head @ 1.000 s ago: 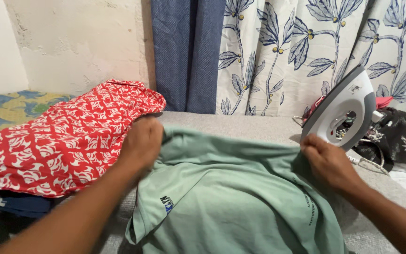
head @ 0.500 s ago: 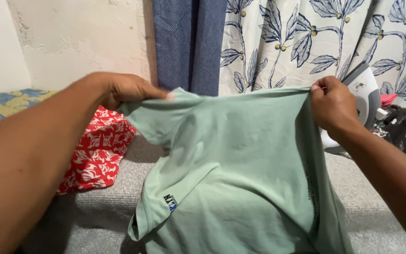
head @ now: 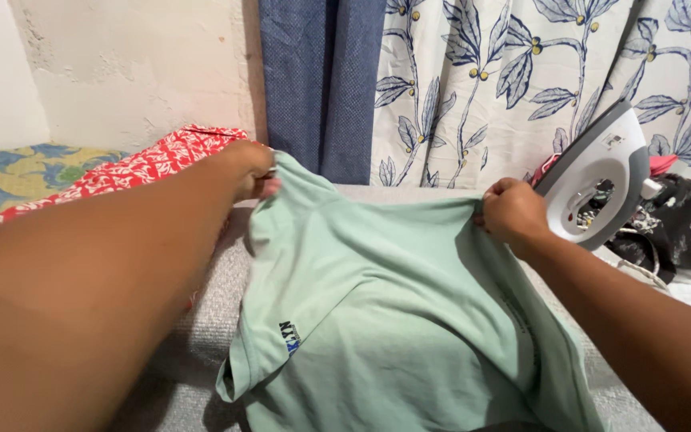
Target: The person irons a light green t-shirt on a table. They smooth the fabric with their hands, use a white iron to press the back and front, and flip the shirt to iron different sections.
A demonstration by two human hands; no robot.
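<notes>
A pale green T-shirt [head: 377, 320] with a small dark blue print near one sleeve hangs over a grey padded surface [head: 201, 320]. My left hand [head: 251, 168] grips its top left edge, close to the blue curtain. My right hand [head: 512, 212] grips the top right edge, just left of the iron. The shirt's upper edge is stretched between both hands and slopes down to the right.
A white and grey steam iron [head: 601, 180] stands upright at the right. Behind it lies a heap of dark floral clothes [head: 677, 228]. A red and white patterned cloth [head: 133, 168] lies at the left. A blue curtain [head: 321, 80] and a leaf-patterned curtain [head: 537, 72] hang behind.
Both hands lifted the shirt off the surface and held it high half a second ago. They have now come down again, still holding its top edge.
</notes>
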